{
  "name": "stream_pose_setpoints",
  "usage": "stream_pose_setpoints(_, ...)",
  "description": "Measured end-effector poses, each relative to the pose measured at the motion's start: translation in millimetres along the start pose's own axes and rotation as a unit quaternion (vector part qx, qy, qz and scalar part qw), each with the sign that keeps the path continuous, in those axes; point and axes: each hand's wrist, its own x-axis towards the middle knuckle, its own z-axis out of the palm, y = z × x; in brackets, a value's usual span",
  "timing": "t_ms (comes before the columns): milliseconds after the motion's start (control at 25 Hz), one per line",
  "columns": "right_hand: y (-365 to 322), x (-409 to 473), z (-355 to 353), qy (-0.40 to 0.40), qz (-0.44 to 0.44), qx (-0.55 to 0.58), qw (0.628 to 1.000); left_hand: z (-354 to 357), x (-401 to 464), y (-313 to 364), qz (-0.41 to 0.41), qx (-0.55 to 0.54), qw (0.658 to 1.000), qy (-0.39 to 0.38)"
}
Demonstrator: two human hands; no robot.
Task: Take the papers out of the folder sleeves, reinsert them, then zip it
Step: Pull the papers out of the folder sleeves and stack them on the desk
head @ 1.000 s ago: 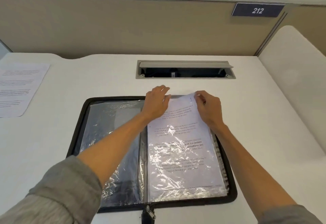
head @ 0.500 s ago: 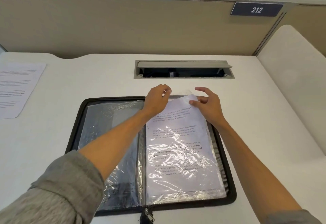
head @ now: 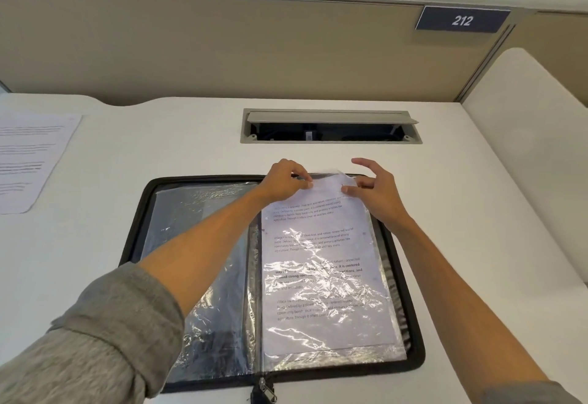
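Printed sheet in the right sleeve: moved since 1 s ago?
Yes. The printed sheet has slid down into the sleeve, toward the person: its top edge now sits nearer the folder top rim.

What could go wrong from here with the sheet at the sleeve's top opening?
The printed sheet lies skewed in the crinkled right sleeve, top edge bowed, so it may crease or jam. The left hand pinches only the sleeve's corner; the film could slip. The right hand has just fingertips on the paper.
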Motion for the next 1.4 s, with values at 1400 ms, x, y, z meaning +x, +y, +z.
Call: stream_pose_setpoints(1400, -100, 99, 44, 0.077, -0.073, 0.005, 0.994, -146, 55, 9, -0.101, -0.411, 0.889, 0.176)
